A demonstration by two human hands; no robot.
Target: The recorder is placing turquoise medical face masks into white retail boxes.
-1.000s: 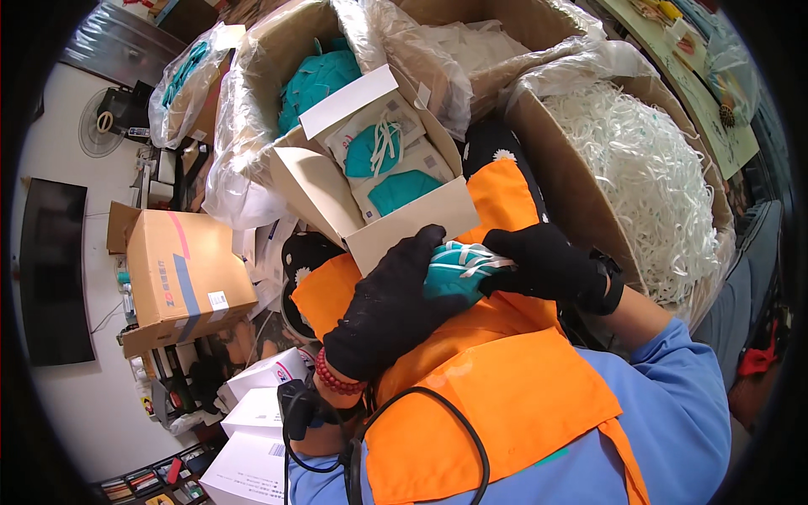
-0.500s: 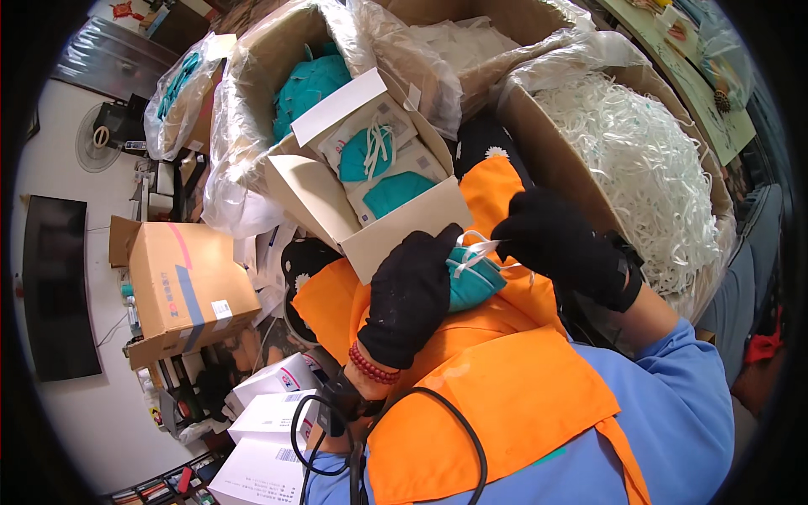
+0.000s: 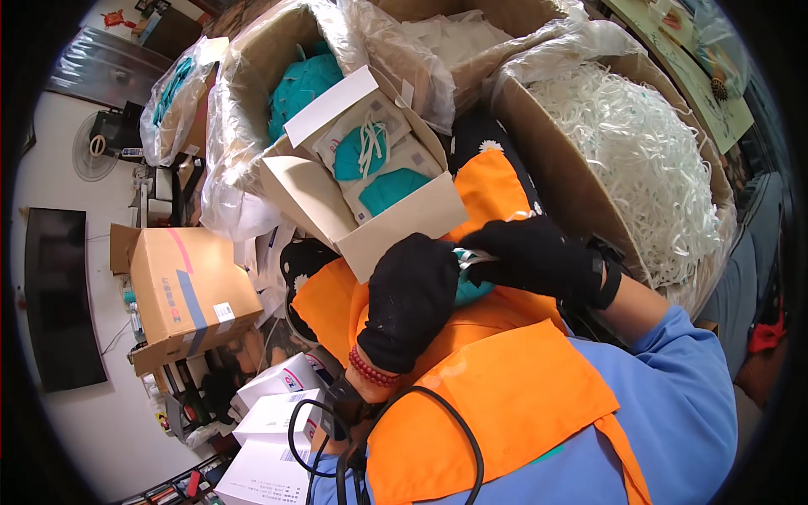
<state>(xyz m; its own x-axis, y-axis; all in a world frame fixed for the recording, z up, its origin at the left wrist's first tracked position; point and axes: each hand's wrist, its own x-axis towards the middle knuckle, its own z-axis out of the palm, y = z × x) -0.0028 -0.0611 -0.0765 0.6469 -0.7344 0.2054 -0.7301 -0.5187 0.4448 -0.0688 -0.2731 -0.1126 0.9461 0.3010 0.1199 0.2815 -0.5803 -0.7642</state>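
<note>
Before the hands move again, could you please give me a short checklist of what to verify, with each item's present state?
1. Left hand on the teal mask: ok, gloved fingers wrap it.
2. Right hand on the mask: ok, it pinches the top edge.
3. Strap attached to the mask: cannot tell, the hands hide it.
4. Small open box within reach: ok, just above the hands, flap up.
5. Room in that box: cannot tell; wrapped masks already lie inside.
6. White strap pile within reach: ok, in the carton beside the right hand.
</note>
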